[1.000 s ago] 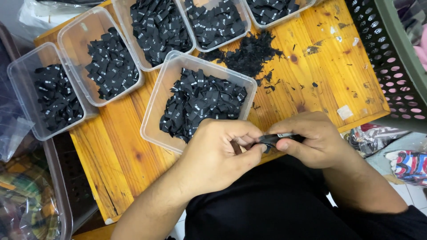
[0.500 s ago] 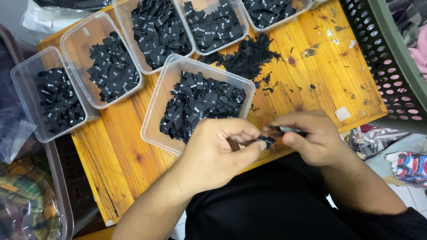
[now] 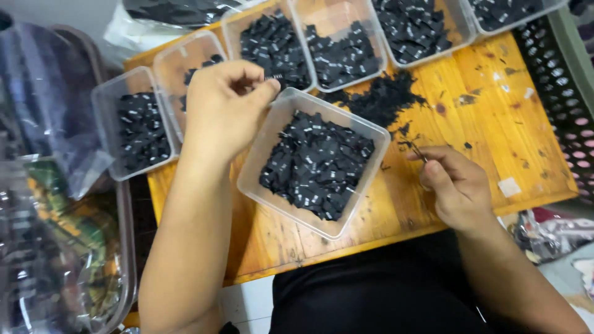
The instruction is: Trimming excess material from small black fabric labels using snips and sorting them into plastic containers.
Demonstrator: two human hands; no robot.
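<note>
**Open wood at right, tubs crowding the rest**

The desk (image 3: 489, 130) is bare only at centre right of the frame — a hand could pass there. A clear tub (image 3: 312, 162) fills the middle; a row of tubs (image 3: 346, 37) blocks the top, loose black pieces (image 3: 383, 99) lie between. A perforated basket (image 3: 560, 80) walls the right edge — plastic bags (image 3: 55, 185) the left.

I sit at a low wooden bench (image 3: 489, 142), its orange-brown boards scuffed and marked with dark specks. Pale tiled floor (image 3: 247, 303) shows below its near edge. To my right stands a dark plastic crate with a perforated wall (image 3: 557, 80). To my left lie crumpled clear plastic bags (image 3: 43, 142) and a clear tub (image 3: 120, 272). The light is even and soft.
</note>
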